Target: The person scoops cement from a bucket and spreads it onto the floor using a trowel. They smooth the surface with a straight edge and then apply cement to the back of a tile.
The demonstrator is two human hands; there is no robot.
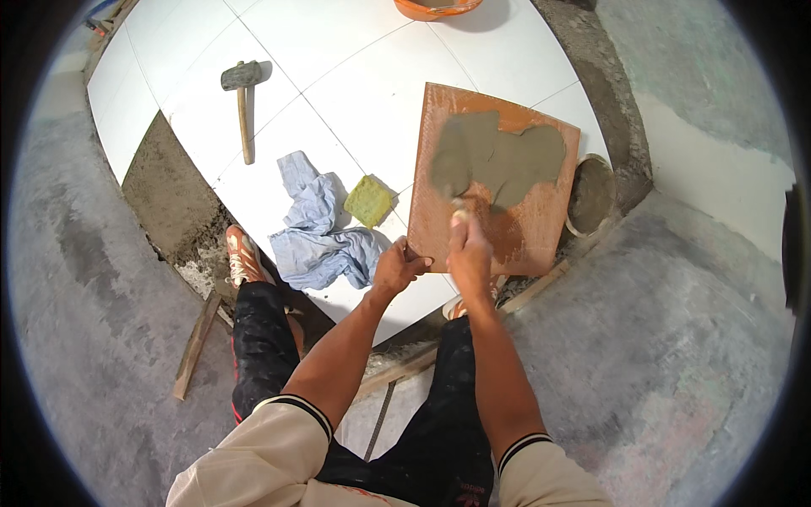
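A square tile (435, 232) lies with its orange-brown ribbed back facing up, resting over white floor tiles. Wet grey mortar (528, 160) covers much of its far half in an uneven layer. My right hand (470, 258) is wrapped round the handle of a trowel (450, 165), whose mortar-smeared blade is blurred and lies over the left part of the mortar. At the tile's near left corner, my left hand (400, 269) grips the edge, thumb on top and fingers partly hidden. Just left of that hand are a crumpled blue cloth (321, 245) and a yellow-green sponge (368, 201).
A mallet (243, 110) with a dark head lies on the white tiles. An orange basin (437, 8) stands at the far edge. Right of the tile sits a round mortar-coated container (591, 194). Wooden strips (198, 346) lie near my feet, beside a bare mortar patch (169, 177).
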